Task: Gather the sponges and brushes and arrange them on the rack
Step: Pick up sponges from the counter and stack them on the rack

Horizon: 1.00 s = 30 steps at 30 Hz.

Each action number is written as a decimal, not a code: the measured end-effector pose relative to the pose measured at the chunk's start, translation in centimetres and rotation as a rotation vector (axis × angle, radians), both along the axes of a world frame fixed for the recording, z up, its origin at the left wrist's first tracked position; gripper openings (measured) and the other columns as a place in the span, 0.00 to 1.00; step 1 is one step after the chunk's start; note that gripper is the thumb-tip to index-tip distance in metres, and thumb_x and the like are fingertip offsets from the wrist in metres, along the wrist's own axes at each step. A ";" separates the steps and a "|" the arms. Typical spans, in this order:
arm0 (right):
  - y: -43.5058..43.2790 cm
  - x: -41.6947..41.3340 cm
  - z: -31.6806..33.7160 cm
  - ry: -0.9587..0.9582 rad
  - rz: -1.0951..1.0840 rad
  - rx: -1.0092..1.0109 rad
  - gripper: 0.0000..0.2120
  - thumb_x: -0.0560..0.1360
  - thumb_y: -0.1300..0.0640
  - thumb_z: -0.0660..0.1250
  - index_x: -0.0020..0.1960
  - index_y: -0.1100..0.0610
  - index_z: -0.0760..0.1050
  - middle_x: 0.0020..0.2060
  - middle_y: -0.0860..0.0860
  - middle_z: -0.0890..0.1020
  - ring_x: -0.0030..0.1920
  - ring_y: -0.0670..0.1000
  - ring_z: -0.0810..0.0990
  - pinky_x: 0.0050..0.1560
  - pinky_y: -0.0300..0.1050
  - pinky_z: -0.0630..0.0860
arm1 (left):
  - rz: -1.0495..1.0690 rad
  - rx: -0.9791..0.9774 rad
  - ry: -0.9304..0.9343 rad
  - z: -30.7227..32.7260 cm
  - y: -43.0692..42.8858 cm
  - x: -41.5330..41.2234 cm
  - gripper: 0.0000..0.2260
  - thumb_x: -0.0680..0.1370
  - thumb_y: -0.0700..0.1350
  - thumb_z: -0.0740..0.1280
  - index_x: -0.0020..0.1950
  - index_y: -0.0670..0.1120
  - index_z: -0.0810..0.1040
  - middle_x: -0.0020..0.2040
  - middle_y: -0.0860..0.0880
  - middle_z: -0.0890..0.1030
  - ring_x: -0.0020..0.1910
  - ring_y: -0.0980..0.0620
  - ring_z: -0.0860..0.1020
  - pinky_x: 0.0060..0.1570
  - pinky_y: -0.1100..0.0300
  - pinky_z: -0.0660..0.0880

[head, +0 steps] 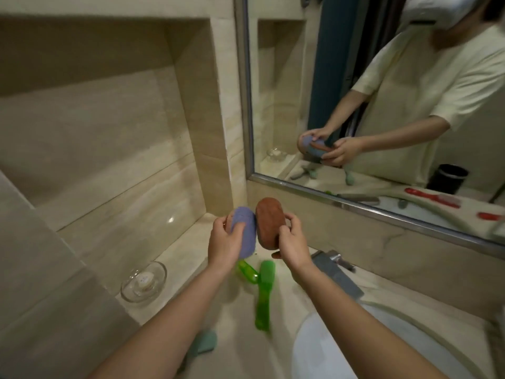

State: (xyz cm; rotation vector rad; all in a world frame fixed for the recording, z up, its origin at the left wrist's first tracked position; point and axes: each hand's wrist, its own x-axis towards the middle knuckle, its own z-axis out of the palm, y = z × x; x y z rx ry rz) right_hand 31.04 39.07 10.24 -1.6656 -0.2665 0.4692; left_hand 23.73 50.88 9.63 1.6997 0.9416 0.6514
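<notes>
My left hand (225,242) grips a purple oval sponge (244,231), held upright above the counter. My right hand (293,242) grips a brown oval sponge (270,221) right beside it, and the two sponges touch edge to edge. Below my hands, two green brushes lie on the beige counter: one long one (264,291) and a shorter one (247,272) partly hidden by my left wrist. A pale teal object (203,343) lies on the counter under my left forearm. No rack is in sight.
A glass soap dish (144,281) sits on the ledge at the left, below a tiled wall niche (109,119). A chrome faucet (337,272) and a white basin (382,348) are at the right. The mirror (382,105) shows red brushes on the counter.
</notes>
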 end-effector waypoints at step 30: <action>-44.3 1.3 17.2 -0.553 -0.543 0.054 0.35 0.71 0.51 0.67 0.75 0.40 0.58 0.61 0.44 0.63 0.52 0.37 0.72 0.52 0.39 0.74 | -0.921 -0.338 -0.540 18.8 -42.9 6.1 0.18 0.80 0.44 0.57 0.69 0.55 0.70 0.60 0.49 0.78 0.56 0.48 0.79 0.48 0.50 0.81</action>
